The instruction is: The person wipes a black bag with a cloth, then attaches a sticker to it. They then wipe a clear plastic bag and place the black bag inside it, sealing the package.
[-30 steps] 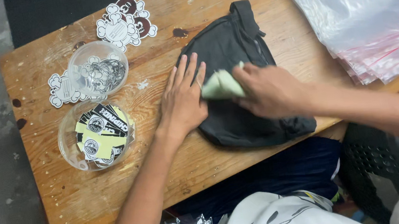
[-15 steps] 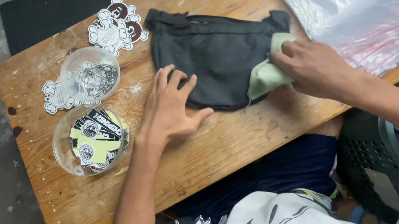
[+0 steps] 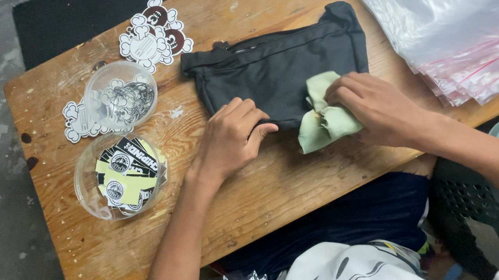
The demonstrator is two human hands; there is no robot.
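Wooden surface (image 3: 261, 212) fills most of the view. Stack of clear plastic zip bags (image 3: 456, 4) at 2 o'clock, well apart from the work, none pulled out. Black fabric pouch (image 3: 278, 68), zipper along its top edge, lies flat just above centre, closed as far as it shows.

Left hand (image 3: 232, 139) at centre: palm down, fingers half-curled, fingertips pressing on the pouch's lower left edge, pinning it, nothing gripped. Right hand (image 3: 375, 105) at 3 o'clock of centre: fingers closed on a pale green cloth (image 3: 324, 121), which is bunched, touches the pouch's lower right part and hangs over onto the wood.

At 9 o'clock, a clear round tub of yellow-black stickers (image 3: 122, 176); just above it at 10 o'clock a second clear tub (image 3: 121, 97) with white cut-out stickers inside and under it. More white and brown cartoon stickers (image 3: 154, 34) loose at 11 o'clock.

Progress, judged: wiping of the pouch is mid-way, cloth at the lower right only. Can't tell which areas are clean. Stickers and bags look untouched, so any packing remains.
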